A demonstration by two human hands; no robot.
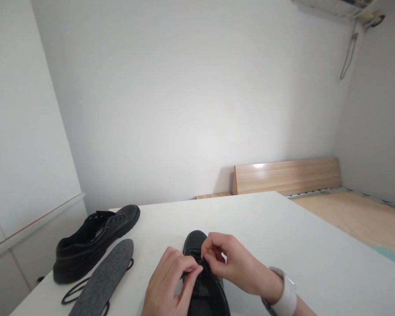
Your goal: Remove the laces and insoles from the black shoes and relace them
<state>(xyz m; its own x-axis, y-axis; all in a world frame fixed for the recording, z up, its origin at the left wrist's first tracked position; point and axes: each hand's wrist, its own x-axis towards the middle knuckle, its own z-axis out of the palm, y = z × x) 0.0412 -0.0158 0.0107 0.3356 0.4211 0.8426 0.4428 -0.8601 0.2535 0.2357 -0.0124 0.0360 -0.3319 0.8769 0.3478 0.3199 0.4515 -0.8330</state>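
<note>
A black shoe (197,244) lies on the white table (283,237) right in front of me, toe pointing away. My left hand (169,281) pinches a black lace at the shoe's eyelets from the left. From the right, my right hand (232,261) pinches the same lace area, fingers pressed together; a white watch band (285,296) sits on its wrist. The two hands almost touch over the shoe's tongue. The rear of the shoe is cut off by the bottom edge of the view.
A second black shoe (95,239) without a lace stands at the table's left. A grey insole (105,276) lies beside it on a loose black lace (74,293). A wooden board (286,175) leans on the far wall. White cabinet at left.
</note>
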